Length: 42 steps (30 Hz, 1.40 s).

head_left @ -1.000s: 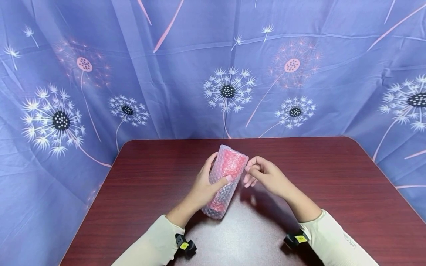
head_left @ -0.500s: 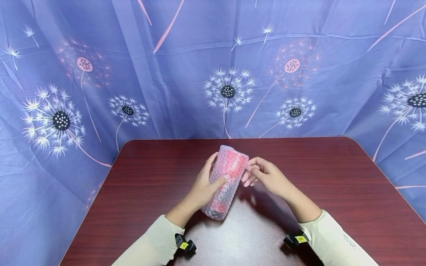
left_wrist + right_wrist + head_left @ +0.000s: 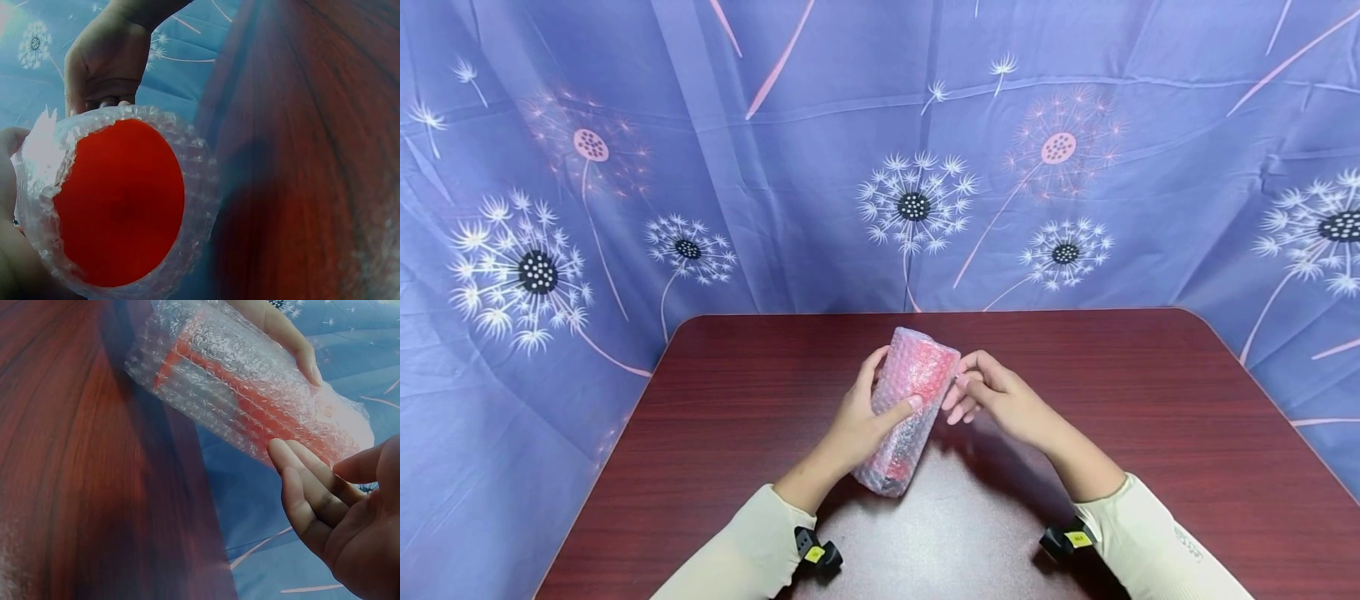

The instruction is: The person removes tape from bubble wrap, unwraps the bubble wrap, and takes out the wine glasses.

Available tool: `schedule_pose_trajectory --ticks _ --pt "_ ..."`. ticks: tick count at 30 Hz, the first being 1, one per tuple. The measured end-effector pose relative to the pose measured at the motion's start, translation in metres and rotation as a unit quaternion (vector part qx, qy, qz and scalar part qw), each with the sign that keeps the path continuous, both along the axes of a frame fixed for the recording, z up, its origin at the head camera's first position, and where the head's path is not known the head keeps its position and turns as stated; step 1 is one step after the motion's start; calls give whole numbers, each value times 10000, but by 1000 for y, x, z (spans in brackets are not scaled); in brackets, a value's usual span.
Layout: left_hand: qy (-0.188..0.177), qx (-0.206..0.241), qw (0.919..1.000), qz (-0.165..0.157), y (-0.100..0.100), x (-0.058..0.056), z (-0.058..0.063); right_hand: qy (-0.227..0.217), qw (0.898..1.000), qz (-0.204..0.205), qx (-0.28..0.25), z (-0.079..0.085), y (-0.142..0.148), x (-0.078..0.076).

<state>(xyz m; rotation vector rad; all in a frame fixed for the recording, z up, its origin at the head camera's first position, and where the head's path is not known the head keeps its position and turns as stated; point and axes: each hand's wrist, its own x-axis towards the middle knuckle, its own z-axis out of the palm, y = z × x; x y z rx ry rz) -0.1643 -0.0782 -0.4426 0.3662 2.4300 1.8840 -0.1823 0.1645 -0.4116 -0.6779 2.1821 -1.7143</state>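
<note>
The left hand [image 3: 861,421] grips the bubble-wrapped package [image 3: 912,429] at a tilt over the table [image 3: 1075,350], apparently steadying it for the right hand [image 3: 1000,398]. The right hand, fingers [image 3: 306,481] partly bent, meets the package's right edge; whether it pinches cannot be determined. The wrap [image 3: 197,162] blurs the red contents [image 3: 125,206].

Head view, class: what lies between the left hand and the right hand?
The head view shows a bubble-wrapped package between them: the left hand holds it; the right hand is at its right edge.
</note>
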Motion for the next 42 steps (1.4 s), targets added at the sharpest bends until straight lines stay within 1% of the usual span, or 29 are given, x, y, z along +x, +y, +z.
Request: schedule_pose_trajectory --ticks 3,5,10,13,18,27,31,37,39,42 --pt "93 33 9999 35 0 0 0 -41 10000 13 23 0 0 -1" --pt "93 53 9999 72 0 0 0 -29 10000 -7 89 0 0 -1" --pt "31 44 9999 105 0 0 0 289 9986 -289 324 2 1 0" --pt "-12 61 9999 101 0 0 1 377 9979 -398 354 3 1 1" --pt "-66 77 9999 102 0 0 1 370 9982 -341 314 2 1 0" --pt "-17 114 9999 114 0 -1 -1 302 9986 -339 269 2 0 0" --pt "-32 60 9999 139 0 -1 0 421 9980 -348 305 1 0 0" --pt "-68 -34 9998 209 -1 -2 -1 639 9973 -297 198 0 1 -1" --pt "-73 -89 9996 250 0 -2 -1 717 9965 -352 251 0 1 -1" --pt "-44 -155 9994 318 0 -2 -1 701 9960 -468 299 1 0 -1"
